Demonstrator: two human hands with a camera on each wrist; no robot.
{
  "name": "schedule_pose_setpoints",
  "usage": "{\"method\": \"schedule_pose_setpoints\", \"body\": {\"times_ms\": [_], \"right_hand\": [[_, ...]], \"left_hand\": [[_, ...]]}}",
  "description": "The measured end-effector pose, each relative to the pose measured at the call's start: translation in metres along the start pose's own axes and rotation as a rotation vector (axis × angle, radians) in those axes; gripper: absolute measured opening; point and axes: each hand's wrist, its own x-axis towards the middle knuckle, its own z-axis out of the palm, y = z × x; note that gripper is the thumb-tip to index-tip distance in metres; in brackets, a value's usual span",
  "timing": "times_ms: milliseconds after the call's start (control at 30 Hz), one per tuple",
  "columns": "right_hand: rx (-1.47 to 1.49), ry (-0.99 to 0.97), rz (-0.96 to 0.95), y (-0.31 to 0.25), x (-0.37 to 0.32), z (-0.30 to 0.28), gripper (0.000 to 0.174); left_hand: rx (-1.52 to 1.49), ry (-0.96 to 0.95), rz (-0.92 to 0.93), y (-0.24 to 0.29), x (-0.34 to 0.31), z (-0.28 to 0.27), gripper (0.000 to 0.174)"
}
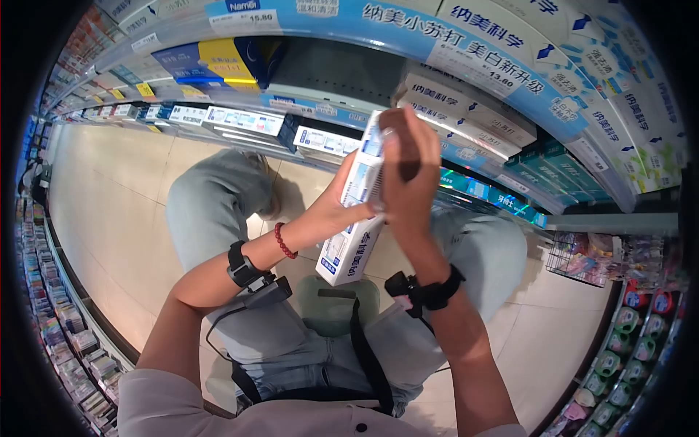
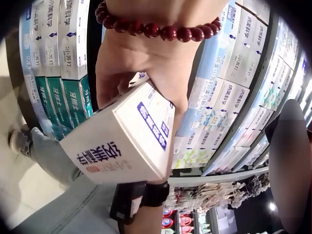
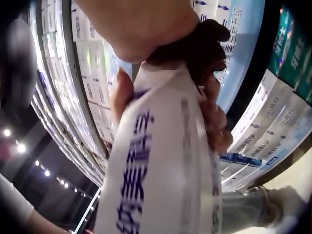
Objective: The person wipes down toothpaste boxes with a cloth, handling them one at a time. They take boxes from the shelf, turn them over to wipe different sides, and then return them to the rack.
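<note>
A long white toothpaste box (image 1: 358,244) with blue lettering is held tilted in front of the shelf, above the lap. My left hand (image 1: 328,215) grips it around the middle, thumb on the near side. In the left wrist view, one end of the box (image 2: 117,141) juts out below that hand. My right hand (image 1: 419,178) is at the upper end, holding a dark brown cloth-like piece (image 1: 409,156) against it. In the right wrist view, this brown piece (image 3: 207,46) lies between palm and box, with thumb and fingers on opposite sides of the box.
White toothpaste boxes (image 1: 466,109) and teal boxes (image 1: 561,171) stand on the shelf ahead. A blue and yellow box (image 1: 218,62) sits farther left. Below the hands is a pale green stool (image 1: 338,309) between the legs. A wire basket (image 1: 575,258) of packets hangs at right.
</note>
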Motion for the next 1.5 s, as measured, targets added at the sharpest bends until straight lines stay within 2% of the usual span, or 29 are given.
{"method": "schedule_pose_setpoints", "body": {"times_ms": [33,100,133,167,233,333,400,433,467,533,600,633,667,733,767,833,867,900,967,1000,1033,1067,1100,1167,1233,1267,1367,1400,1500], "right_hand": [[0.107,0.001,0.076,0.006,0.006,-0.005,0.037],[0.441,-0.014,0.419,-0.001,0.022,-0.017,0.035],[0.516,-0.059,0.460,0.002,0.030,-0.024,0.041],[0.497,-0.165,0.485,0.004,0.037,-0.032,0.043],[0.648,-0.297,0.526,-0.002,0.040,-0.040,0.051],[0.966,-0.362,0.669,0.010,0.034,-0.042,0.055],[0.991,-0.404,0.696,0.009,0.035,-0.043,0.057],[1.006,-0.424,0.709,0.007,0.035,-0.043,0.058],[1.022,-0.379,0.683,0.007,0.036,-0.042,0.050],[0.852,-0.225,0.588,0.006,0.038,-0.041,0.046],[0.615,-0.127,0.502,0.004,0.040,-0.044,0.037],[0.610,-0.051,0.522,0.004,0.039,-0.042,0.037],[0.602,0.026,0.540,0.005,0.039,-0.039,0.036],[0.622,0.146,0.561,0.008,0.035,-0.032,0.035],[0.686,0.114,0.544,0.009,0.033,-0.029,0.037],[0.812,0.047,0.508,0.007,0.027,-0.023,0.041],[0.891,0.090,0.479,-0.004,0.023,-0.013,0.034],[1.007,-0.053,0.418,0.009,0.016,-0.004,0.040],[0.702,-0.026,0.412,-0.015,-0.006,0.009,0.051],[0.739,-0.110,0.375,-0.012,-0.009,0.015,0.057],[0.775,-0.194,0.337,-0.008,-0.012,0.020,0.063],[0.778,-0.266,0.302,-0.012,-0.015,0.022,0.062],[0.623,-0.284,0.280,-0.006,-0.021,0.025,0.058],[0.728,-0.231,0.409,-0.017,-0.034,0.030,0.059],[0.762,-0.293,0.564,-0.007,-0.047,0.035,0.068],[0.654,-0.312,0.733,0.002,-0.055,0.038,0.074],[0.820,-0.457,0.966,0.013,-0.063,0.035,0.076],[0.923,-0.564,1.054,0.014,-0.062,0.030,0.076],[1.369,-0.950,1.112,0.007,-0.049,0.013,0.077]], "left_hand": [[0.011,-0.052,-0.022,0.003,0.000,-0.001,0.088],[0.033,-0.155,-0.064,0.005,-0.002,-0.001,0.092],[0.048,-0.070,-0.078,0.008,-0.005,0.005,0.088],[-0.168,-0.116,-0.191,0.011,-0.007,0.005,0.086],[-0.597,-0.208,-0.408,0.017,-0.007,0.004,0.084],[-0.873,-0.361,-0.442,0.002,-0.004,-0.006,0.085],[-1.038,-0.460,-0.429,-0.006,-0.003,-0.011,0.080],[-0.963,-0.396,-0.451,-0.004,-0.002,-0.010,0.076],[-0.888,-0.333,-0.471,0.000,-0.001,-0.007,0.071],[-0.733,-0.271,-0.437,0.001,0.008,-0.012,0.064],[-0.048,-0.112,-0.091,-0.005,0.009,-0.009,0.067],[0.293,-0.032,0.084,-0.005,0.010,-0.004,0.070],[0.376,0.068,0.079,0.002,0.007,0.006,0.078],[0.376,0.172,0.152,-0.008,0.004,0.015,0.076],[0.374,0.225,0.189,-0.012,0.003,0.016,0.074],[0.102,0.171,0.105,-0.012,0.003,0.014,0.066],[-0.033,0.139,0.063,-0.010,0.003,0.014,0.062],[-0.084,0.175,0.081,-0.008,0.003,0.014,0.058],[-0.190,0.246,0.115,-0.005,0.002,0.015,0.049],[-0.125,0.291,0.239,-0.010,0.007,0.011,0.043],[-0.018,0.379,0.227,-0.007,0.008,0.007,0.044],[-0.075,0.386,0.212,-0.005,0.011,0.001,0.045],[-0.131,0.393,0.196,-0.003,0.013,-0.004,0.045],[-0.193,0.396,0.274,0.005,0.018,-0.009,0.044],[-0.264,0.360,0.289,0.011,0.019,-0.022,0.042],[-0.357,0.315,0.262,0.015,0.018,-0.027,0.040],[-0.542,0.310,0.207,0.019,0.019,-0.035,0.045],[-0.506,0.255,0.194,0.018,0.017,-0.041,0.052],[-0.746,0.187,0.159,0.030,0.013,-0.042,0.057]]}}
